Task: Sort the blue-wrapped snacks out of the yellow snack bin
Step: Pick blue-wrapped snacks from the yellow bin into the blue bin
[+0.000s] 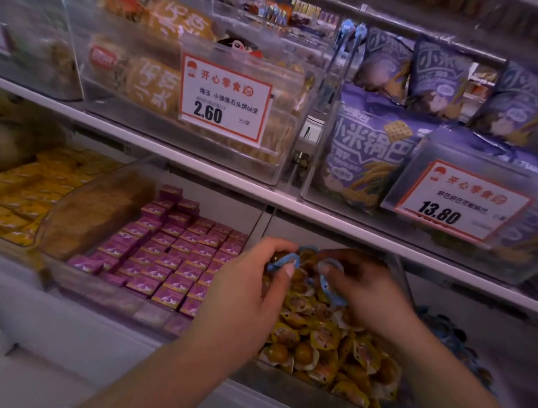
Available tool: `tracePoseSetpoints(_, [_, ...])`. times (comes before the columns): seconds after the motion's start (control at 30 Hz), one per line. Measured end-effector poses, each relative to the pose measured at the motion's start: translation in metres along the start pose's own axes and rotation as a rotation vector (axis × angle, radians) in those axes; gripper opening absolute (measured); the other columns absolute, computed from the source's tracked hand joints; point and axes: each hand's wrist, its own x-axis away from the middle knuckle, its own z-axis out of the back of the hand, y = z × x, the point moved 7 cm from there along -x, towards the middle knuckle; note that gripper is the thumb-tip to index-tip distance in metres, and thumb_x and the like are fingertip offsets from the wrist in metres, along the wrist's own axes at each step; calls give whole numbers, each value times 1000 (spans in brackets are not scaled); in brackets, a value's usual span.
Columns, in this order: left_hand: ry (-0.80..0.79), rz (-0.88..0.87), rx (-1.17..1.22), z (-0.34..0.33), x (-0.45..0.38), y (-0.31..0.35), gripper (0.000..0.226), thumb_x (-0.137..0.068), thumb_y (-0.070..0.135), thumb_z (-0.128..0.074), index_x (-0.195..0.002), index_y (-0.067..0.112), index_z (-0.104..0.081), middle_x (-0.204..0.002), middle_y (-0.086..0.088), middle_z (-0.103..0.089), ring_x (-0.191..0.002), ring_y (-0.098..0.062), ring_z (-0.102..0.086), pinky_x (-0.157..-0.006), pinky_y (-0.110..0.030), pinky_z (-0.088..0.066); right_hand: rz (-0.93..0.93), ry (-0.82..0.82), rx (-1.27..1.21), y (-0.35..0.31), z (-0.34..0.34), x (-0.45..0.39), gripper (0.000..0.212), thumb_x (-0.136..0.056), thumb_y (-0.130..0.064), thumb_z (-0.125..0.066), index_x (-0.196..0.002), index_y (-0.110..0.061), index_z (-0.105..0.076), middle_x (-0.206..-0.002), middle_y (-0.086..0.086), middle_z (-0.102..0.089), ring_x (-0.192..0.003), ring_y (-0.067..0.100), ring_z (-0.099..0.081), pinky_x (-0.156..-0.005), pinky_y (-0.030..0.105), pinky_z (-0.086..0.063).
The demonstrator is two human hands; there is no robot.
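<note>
Far left of frame, lower shelf: bin of yellow boxed snacks. Next to it, centre-left, a clear bin of purple boxed snacks, packed in rows.

Centre, lower half: left hand reaches in over the yellow snack bin. Fingers curled, thumb and forefinger pinching a blue-wrapped snack at the back of the bin; wrapper edge sticks out past the thumb.

Just right of it: right hand, also over the bin, fingers curled around a second blue-wrapped piece, its blue edge hanging below the fingertips. The two hands are near each other, apparently not touching.

Under both hands: yellow-wrapped snacks loose in a heap, filling the bin to the front wall.

Lower right edge: dark blue-wrapped pieces in the neighbouring compartment; blurred, can't tell more.

Upper shelf, left to right: tan bags behind a 2.60 price tag, then purple bags with a 13.80 price tag.
</note>
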Motion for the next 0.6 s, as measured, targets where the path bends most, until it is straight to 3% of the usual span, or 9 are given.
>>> tracePoseSetpoints(0.1, [9, -19, 5, -18, 5, 4, 22, -97, 53, -42, -117, 51, -49, -91, 20, -66, -76, 1, -64, -63, -24, -50, -384, 68, -782, 17, -8, 25, 23, -95, -19, -59, -109, -5, -71, -107, 17, -73, -88, 27, -70, -58, 29, -54])
tracePoseSetpoints(0.2, [-66, -29, -32, -48, 11, 9, 32, -98, 55, -36, -129, 51, -44, -107, 18, -68, -96, -1, -62, -81, -32, -52, -532, -125, -1130, 4, -29, 52, 41, -95, -36, -54, -115, -4, -71, -108, 15, -72, -77, 21, -67, -48, 25, -52])
tracePoseSetpoints(0.27, [-154, -54, -55, -70, 12, 12, 40, -99, 49, -36, -138, 43, -44, -131, 17, -59, -119, -4, -54, -98, -34, -46, -434, -197, -1119, -5, -29, 61, 33, -91, -33, -59, -109, -10, -74, -106, 12, -73, -75, 16, -68, -47, 24, -50])
tracePoseSetpoints(0.37, [-292, -117, -76, -92, 12, 21, 51, -100, 48, -35, -149, 31, -38, -153, 15, -39, -141, -1, -33, -115, -34, -33, -328, -27, -982, 6, -6, 65, 20, -86, -23, -65, -96, -9, -75, -85, 9, -68, -61, 15, -58, -40, 21, -36])
tracePoseSetpoints(0.43, [-364, -186, -112, -100, 13, 27, 56, -99, 55, -31, -151, 33, -34, -157, 18, -30, -144, 3, -24, -119, -26, -24, -341, 112, -904, 23, 20, 65, 20, -88, -22, -67, -96, -5, -73, -78, 11, -64, -61, 20, -53, -40, 22, -31])
tracePoseSetpoints(0.5, [-385, -250, -190, -103, 11, 28, 54, -98, 57, -31, -148, 35, -39, -154, 21, -34, -141, 5, -29, -115, -22, -26, -323, 190, -861, 37, 51, 67, 17, -89, -20, -66, -95, -4, -70, -76, 12, -63, -61, 20, -57, -37, 21, -31])
tracePoseSetpoints(0.6, [-361, -222, -256, -103, 0, 22, 48, -97, 52, -35, -137, 33, -53, -143, 18, -48, -130, -6, -48, -107, -35, -41, -294, 212, -769, 55, 96, 73, 10, -90, -19, -67, -87, -9, -69, -76, 12, -65, -65, 24, -65, -35, 23, -33])
